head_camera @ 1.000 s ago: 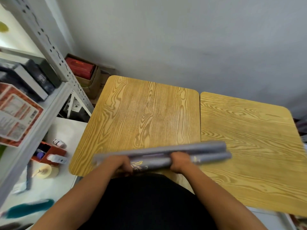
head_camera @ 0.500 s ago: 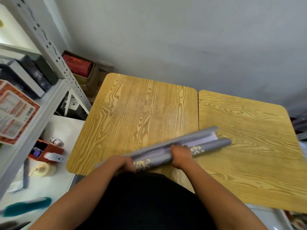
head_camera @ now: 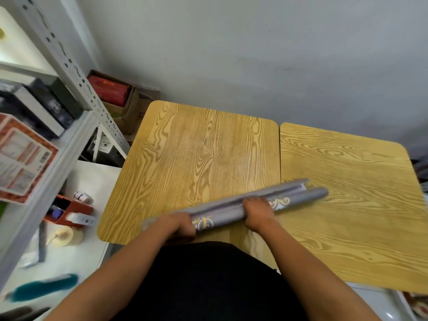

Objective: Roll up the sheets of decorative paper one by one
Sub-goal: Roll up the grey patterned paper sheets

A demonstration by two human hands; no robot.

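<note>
left hand (head_camera: pixel 179 225) + right hand (head_camera: pixel 257 210): both grasping grey paper roll (head_camera: pixel 231 210) | apparently 2 rolls | wooden table (head_camera: pixel 196 158)

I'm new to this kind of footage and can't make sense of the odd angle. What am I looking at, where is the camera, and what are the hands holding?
There is no machine here: a person wears a wide-angle camera on the head, looking forward and down, so you see their own arms from above. The left hand and right hand both grip grey decorative paper with gold ornaments, curled into two long rolls lying side by side. It rests slantwise across two wooden tables: the left table and the right table, pushed together. To the left stands a metal shelf with boxes, and below it a white surface with small bottles and tape.
</note>
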